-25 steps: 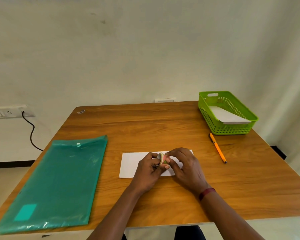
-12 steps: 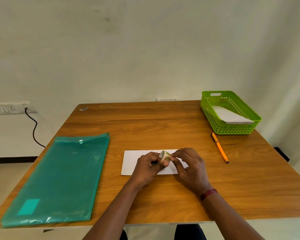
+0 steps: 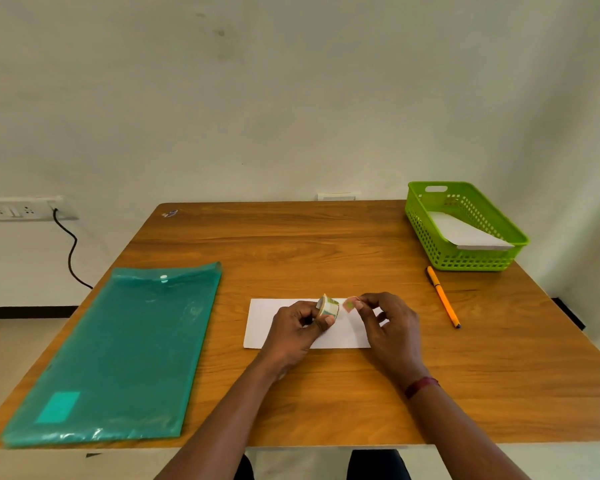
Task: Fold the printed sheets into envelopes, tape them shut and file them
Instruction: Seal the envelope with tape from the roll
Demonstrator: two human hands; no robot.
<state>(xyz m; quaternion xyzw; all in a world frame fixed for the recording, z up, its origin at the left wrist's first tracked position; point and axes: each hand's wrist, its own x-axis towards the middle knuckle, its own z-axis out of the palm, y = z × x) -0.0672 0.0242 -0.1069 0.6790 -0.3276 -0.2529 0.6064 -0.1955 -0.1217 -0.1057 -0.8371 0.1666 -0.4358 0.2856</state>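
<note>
Clamped round the tape roll (image 3: 328,306) sits the left grip (image 3: 293,329); the right grip (image 3: 388,327) pinches the tape end (image 3: 350,304) above the folded sheet (image 3: 267,317).

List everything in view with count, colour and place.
table: 1, brown, centre
folder: 1, teal, table's left
sheet: 1, white, under hands
tape roll: 1, patterned, left hand
tape end: 1, pinkish, right fingertips
pen: 1, orange, right of sheet
basket: 1, green, far right
paper: 1, white, in basket
socket: 1, white, left wall
cable: 1, black, from socket
left hand: 1, holds roll
right hand: 1, pinches tape end
</note>
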